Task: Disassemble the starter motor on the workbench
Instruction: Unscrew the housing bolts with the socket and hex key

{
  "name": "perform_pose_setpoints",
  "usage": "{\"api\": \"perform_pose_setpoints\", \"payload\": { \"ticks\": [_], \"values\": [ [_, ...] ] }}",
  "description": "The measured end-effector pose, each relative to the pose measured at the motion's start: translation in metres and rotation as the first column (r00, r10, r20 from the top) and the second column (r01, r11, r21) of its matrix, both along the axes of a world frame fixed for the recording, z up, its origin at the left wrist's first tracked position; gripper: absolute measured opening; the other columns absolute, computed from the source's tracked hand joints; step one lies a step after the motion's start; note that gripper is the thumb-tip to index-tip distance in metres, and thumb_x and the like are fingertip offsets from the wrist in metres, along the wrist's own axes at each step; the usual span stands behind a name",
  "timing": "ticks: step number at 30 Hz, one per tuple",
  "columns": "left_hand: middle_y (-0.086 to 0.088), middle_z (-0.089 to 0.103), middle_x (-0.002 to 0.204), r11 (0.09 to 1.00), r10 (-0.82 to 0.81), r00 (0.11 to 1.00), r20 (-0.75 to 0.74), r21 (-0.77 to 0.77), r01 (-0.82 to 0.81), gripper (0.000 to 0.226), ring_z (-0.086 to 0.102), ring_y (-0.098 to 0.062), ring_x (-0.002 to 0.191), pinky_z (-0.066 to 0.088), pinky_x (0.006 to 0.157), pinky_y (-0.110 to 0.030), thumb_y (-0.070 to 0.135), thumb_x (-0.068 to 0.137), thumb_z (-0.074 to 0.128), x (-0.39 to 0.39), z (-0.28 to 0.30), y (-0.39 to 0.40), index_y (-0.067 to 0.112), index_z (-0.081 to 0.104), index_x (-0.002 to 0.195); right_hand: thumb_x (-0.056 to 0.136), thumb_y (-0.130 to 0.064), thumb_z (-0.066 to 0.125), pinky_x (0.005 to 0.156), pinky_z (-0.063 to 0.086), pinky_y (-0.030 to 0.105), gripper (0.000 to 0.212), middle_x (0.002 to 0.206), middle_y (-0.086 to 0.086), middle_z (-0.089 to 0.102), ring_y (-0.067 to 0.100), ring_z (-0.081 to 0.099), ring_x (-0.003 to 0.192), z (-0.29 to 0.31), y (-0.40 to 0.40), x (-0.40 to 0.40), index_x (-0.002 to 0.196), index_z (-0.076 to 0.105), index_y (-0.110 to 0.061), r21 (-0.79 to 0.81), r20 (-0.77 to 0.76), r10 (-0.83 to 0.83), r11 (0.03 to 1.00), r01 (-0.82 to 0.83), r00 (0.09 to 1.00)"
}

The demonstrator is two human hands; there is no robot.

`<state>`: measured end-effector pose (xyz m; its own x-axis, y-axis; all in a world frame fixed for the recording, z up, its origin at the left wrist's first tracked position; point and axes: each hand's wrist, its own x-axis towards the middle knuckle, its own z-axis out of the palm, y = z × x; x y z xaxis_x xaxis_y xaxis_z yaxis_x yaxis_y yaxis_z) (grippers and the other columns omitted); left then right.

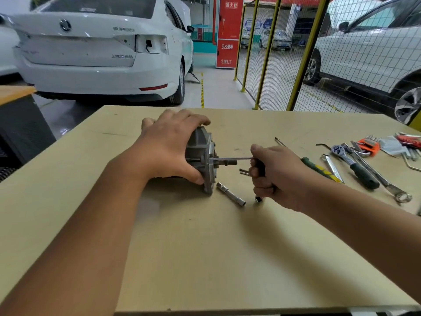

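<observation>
L hand [168,147] grips motor [201,159] near table [205,258] far edge. R hand [272,174] holds screwdriver [234,158], tip at motor face. Socket [230,196] just beside motor; tools by R edge.

Workbench [205,258]: starter motor [201,153], socket [230,196], tools [355,165].

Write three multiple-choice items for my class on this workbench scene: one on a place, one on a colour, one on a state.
1. Where does the short silver socket tube lie?
A. On the beige wooden bench top, in front of the motor
B. Inside the motor
C. On the floor

2. What colour is the hex-key holder?
A. Blue
B. Orange
C. White

3. What is the left hand doing?
A. Hanging idle
B. Holding a wrench
C. Gripping the grey metal starter motor housing

Answers: 1 A, it rests on the bench; 2 B, orange plastic shows; 3 C, fingers curl round the housing while the right hand grips a black-handled driver.
</observation>
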<state>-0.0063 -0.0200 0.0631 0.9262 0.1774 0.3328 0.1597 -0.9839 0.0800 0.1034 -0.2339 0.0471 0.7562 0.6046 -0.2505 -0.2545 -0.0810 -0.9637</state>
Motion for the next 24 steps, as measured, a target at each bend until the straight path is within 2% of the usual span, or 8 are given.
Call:
{"api": "perform_pose_setpoints", "payload": {
  "ticks": [3,5,7,9,11,14,17,24],
  "values": [
    [0.021,0.039,0.143,0.999,-0.027,1.000,0.003,-0.030,0.027,0.119,0.036,-0.015,0.130,0.027,0.090,-0.042,0.082,0.038,0.073,0.000,0.002,0.001,0.050,0.032,0.144,0.105,-0.026,0.048,0.049,0.034,0.028,0.038,0.053,-0.004,0.054,0.013,0.042,0.043,-0.014,-0.011,0.014,0.072,0.055,-0.009,-0.061,0.614,0.091,0.996,-0.068,0.784],
    [0.021,0.038,0.145,0.999,-0.041,0.999,-0.013,-0.036,0.041,0.116,0.034,-0.014,0.134,0.028,0.094,-0.044,0.077,0.042,0.082,-0.001,0.003,-0.001,0.052,0.034,0.144,0.101,-0.029,0.052,0.053,0.039,0.024,0.030,0.058,-0.012,0.058,0.009,0.051,0.050,-0.020,-0.019,0.027,0.077,0.063,-0.014,-0.128,0.946,0.121,0.992,0.004,0.300],
    [0.019,0.033,0.154,0.998,-0.043,0.999,-0.030,-0.041,0.041,0.113,0.023,-0.016,0.147,0.026,0.107,-0.053,0.073,0.044,0.088,-0.005,0.005,-0.006,0.052,0.039,0.144,0.098,-0.029,0.056,0.055,0.044,0.028,0.031,0.070,-0.002,0.063,0.021,0.055,0.057,-0.023,-0.024,0.039,0.086,0.068,-0.003,-0.151,0.977,0.151,0.988,0.012,-0.151],
    [0.013,0.031,0.159,0.999,-0.046,0.999,0.013,-0.019,0.046,0.103,0.014,-0.016,0.153,0.020,0.113,-0.058,0.073,0.046,0.088,-0.010,0.013,-0.016,0.051,0.050,0.140,0.098,-0.024,0.059,0.053,0.046,0.032,0.031,0.074,0.010,0.063,0.029,0.055,0.057,-0.026,-0.025,0.048,0.088,0.068,0.004,-0.157,0.940,0.154,0.987,0.012,-0.303],
    [0.010,0.055,0.134,0.988,-0.096,0.991,0.093,0.132,0.083,0.072,0.042,-0.023,0.135,0.033,0.097,-0.045,0.071,0.055,0.084,-0.014,0.023,-0.034,0.048,0.064,0.120,0.098,-0.027,0.057,0.053,0.047,0.033,0.031,0.071,0.008,0.064,0.028,0.056,0.057,-0.025,-0.024,0.046,0.087,0.069,0.000,-0.157,0.966,0.165,0.986,0.058,-0.198],
    [0.013,0.055,0.082,0.946,-0.131,0.986,-0.107,0.283,0.156,0.040,0.059,-0.019,0.083,0.037,0.068,-0.033,0.067,0.073,0.075,-0.018,0.014,-0.071,0.043,0.067,0.104,0.103,-0.041,0.048,0.051,0.042,0.028,0.041,0.058,0.000,0.062,0.010,0.052,0.051,-0.023,-0.023,0.036,0.078,0.067,-0.014,-0.249,0.922,0.222,0.967,0.047,0.318],
    [0.002,0.062,0.100,0.970,-0.092,0.916,-0.390,0.174,0.172,0.042,0.063,-0.024,0.091,0.045,0.071,-0.034,0.066,0.090,0.061,-0.019,-0.010,-0.098,0.037,0.064,0.120,0.103,-0.044,0.045,0.045,0.037,0.023,0.044,0.055,0.002,0.062,0.011,0.047,0.045,-0.017,-0.024,0.026,0.078,0.067,-0.015,-0.249,0.679,0.267,0.960,-0.128,0.683],
    [-0.001,0.039,0.088,0.974,-0.186,0.939,-0.289,0.069,0.214,0.025,0.048,-0.024,0.079,0.039,0.070,-0.036,0.037,0.106,0.051,0.007,-0.042,-0.106,0.015,0.062,0.103,0.100,-0.050,0.051,0.045,0.026,0.025,0.049,0.061,0.010,0.054,0.017,0.033,0.043,0.001,-0.025,0.014,0.093,0.064,-0.003,-0.102,0.231,0.262,0.964,-0.244,0.937]
  ]
}}
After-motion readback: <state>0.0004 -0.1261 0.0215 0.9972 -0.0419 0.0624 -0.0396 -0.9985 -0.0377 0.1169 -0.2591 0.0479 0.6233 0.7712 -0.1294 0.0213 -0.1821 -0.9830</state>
